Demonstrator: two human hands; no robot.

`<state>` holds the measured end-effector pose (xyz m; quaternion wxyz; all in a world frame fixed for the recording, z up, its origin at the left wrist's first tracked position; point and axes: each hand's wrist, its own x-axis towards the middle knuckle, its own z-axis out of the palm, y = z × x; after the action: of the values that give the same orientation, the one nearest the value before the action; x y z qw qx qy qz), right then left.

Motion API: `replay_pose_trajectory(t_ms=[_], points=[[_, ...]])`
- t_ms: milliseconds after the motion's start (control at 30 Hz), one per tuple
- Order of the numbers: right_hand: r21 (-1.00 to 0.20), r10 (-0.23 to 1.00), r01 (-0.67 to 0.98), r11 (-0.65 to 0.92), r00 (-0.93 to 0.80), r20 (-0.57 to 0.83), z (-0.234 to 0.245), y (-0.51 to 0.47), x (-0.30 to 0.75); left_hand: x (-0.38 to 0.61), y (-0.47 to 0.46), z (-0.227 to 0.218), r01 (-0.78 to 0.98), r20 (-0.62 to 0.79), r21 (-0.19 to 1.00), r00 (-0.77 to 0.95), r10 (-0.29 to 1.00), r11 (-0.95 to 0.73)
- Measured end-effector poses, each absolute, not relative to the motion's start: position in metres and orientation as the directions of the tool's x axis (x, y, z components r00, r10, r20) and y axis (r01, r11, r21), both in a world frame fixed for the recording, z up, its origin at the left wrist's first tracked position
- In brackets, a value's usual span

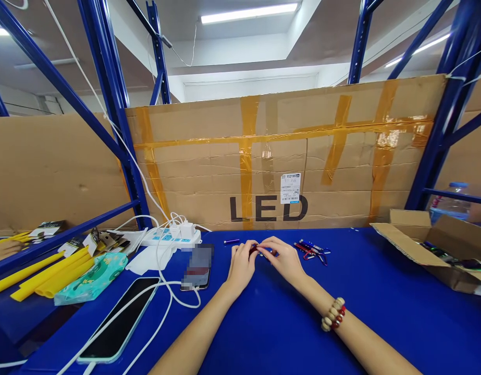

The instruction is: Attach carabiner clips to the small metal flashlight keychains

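Observation:
Over the blue table, my left hand (pixel 242 263) is closed, its fingers pinching a small dark red tube-like piece (pixel 254 248) mostly hidden by the fingertips. My right hand (pixel 282 256) meets it from the right, thumb and fingers pinched together at the same piece. A beaded bracelet (pixel 333 314) circles my right wrist. Just past my left fingers lies a short blue-purple tube (pixel 231 241). To the right of my right hand is a small pile of red and blue metallic tubes with carabiner clips (pixel 312 250).
An open cardboard box (pixel 443 276) with small dark items stands at right. Left are a white power strip (pixel 172 237), charging cables, two phones (pixel 121 317), a teal packet (pixel 94 278) and yellow rolls (pixel 52 273). Another person's hand (pixel 4 251) shows far left. Taped cardboard (pixel 209 172) stands behind.

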<state>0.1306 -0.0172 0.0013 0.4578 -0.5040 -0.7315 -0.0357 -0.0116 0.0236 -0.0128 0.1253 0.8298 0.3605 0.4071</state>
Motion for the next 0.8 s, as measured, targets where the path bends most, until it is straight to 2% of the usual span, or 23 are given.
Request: replay_pose_trajectory(t_ms=[167, 300, 433, 533, 633, 800], points=[[-0.452, 0.816, 0.805, 0.386, -0.070, 0.573, 0.003, -0.017, 0.129, -0.011, 0.023, -0.015, 0.499, 0.570, 0.499, 0.428, 0.702, -0.709], [-0.442, 0.848, 0.825, 0.353, -0.083, 0.523, 0.005, -0.019, 0.129, -0.012, 0.023, -0.014, 0.532, 0.549, 0.442, 0.476, 0.687, -0.722], [-0.429, 0.868, 0.861, 0.272, -0.026, 0.496, 0.003, -0.019, 0.131, -0.014, 0.029, -0.014, 0.569, 0.558, 0.484, 0.385, 0.735, -0.665], [-0.337, 0.891, 0.912, 0.236, -0.064, 0.450, -0.003, -0.015, 0.135, -0.016, 0.033, -0.016, 0.573, 0.555, 0.556, 0.283, 0.782, -0.602], [-0.216, 0.909, 0.951, 0.219, -0.119, 0.400, -0.009, -0.012, 0.139, -0.016, 0.033, -0.017, 0.554, 0.551, 0.588, 0.259, 0.793, -0.589], [-0.174, 0.926, 0.965, 0.194, -0.122, 0.357, -0.009, -0.014, 0.137, -0.015, 0.028, -0.015, 0.510, 0.535, 0.614, 0.292, 0.793, -0.603]])
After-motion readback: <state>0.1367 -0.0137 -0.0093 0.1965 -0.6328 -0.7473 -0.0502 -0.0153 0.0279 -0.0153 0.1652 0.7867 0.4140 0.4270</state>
